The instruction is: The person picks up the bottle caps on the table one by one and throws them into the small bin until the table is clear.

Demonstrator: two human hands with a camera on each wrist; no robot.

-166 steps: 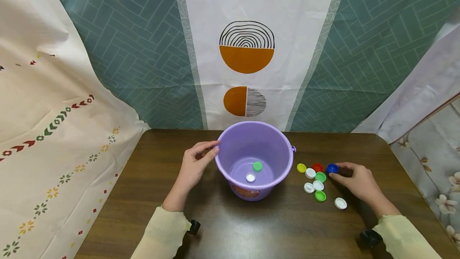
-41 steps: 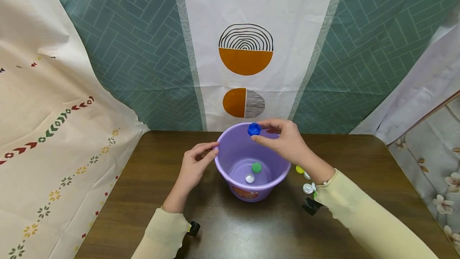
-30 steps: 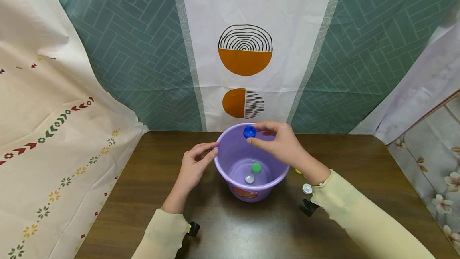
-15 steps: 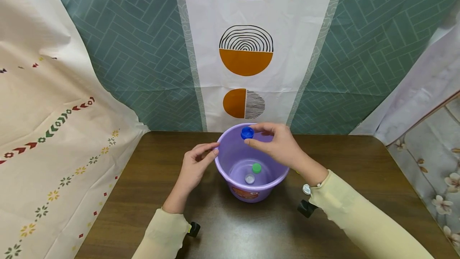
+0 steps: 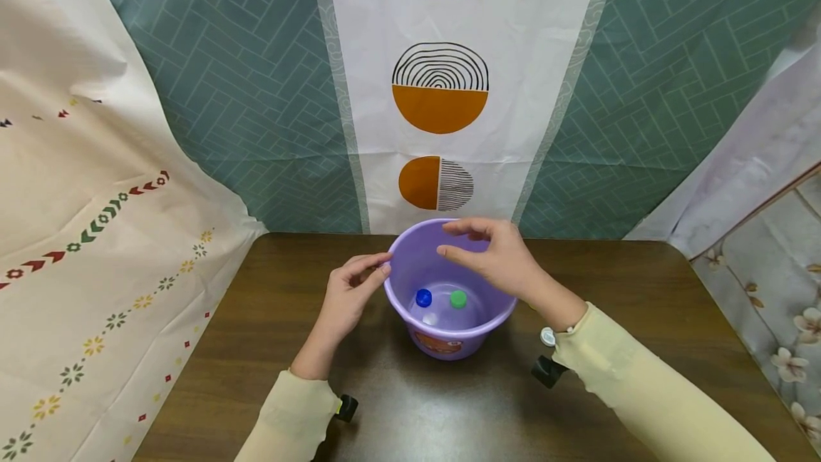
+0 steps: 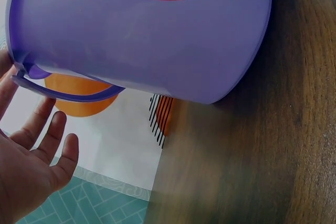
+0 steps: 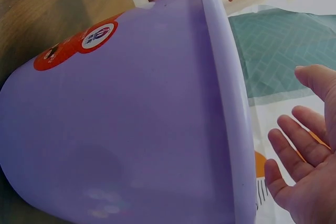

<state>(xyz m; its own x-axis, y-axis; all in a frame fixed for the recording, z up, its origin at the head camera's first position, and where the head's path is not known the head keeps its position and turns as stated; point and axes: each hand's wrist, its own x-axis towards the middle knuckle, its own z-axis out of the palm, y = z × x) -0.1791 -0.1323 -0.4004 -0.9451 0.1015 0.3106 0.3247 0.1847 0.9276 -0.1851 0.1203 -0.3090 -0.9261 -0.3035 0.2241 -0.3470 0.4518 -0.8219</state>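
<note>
Blue cap (image 5: 423, 297) inside purple bucket (image 5: 420, 255)

I have my right grip (image 5: 497, 255) apart over the bucket; my left grip (image 5: 349, 292) is clamped on its rim (image 5: 442, 334); I see the blue cap low inside, near a green cap (image 5: 458, 299).

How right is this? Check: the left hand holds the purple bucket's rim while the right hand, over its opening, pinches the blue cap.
The right hand pinches nothing: the head view shows the blue cap inside the purple bucket. The rest stands.
</note>
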